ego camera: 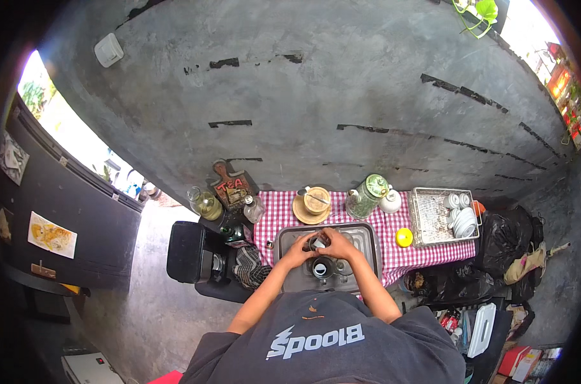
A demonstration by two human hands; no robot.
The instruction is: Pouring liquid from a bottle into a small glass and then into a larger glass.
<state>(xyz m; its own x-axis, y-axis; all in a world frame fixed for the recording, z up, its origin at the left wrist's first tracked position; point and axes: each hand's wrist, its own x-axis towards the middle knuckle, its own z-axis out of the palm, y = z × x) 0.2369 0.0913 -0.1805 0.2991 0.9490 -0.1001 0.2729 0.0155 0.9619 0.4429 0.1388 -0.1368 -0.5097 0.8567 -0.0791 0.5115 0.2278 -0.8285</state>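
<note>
Both of my hands are over a dark serving tray (pixel 375 249) on a checkered tablecloth. My left hand (pixel 297 252) and my right hand (pixel 339 246) curl around the two sides of a small round vessel (pixel 317 243). Something pale shows inside it, and the fingers hide most of its outline. Just nearer to me on the tray stands a dark round cup or pot (pixel 322 269), with a bright reflection in its opening. To its right is a clear glass vessel (pixel 343 267), close to my right wrist.
Behind the tray are a wooden canister on a saucer (pixel 310 217), a green-lidded glass jar (pixel 367 197) and a white pot (pixel 391 201). A yellow lid (pixel 404 237) and a wire dish basket (pixel 427 235) with white cups stand right. A black machine (pixel 187 252) is left.
</note>
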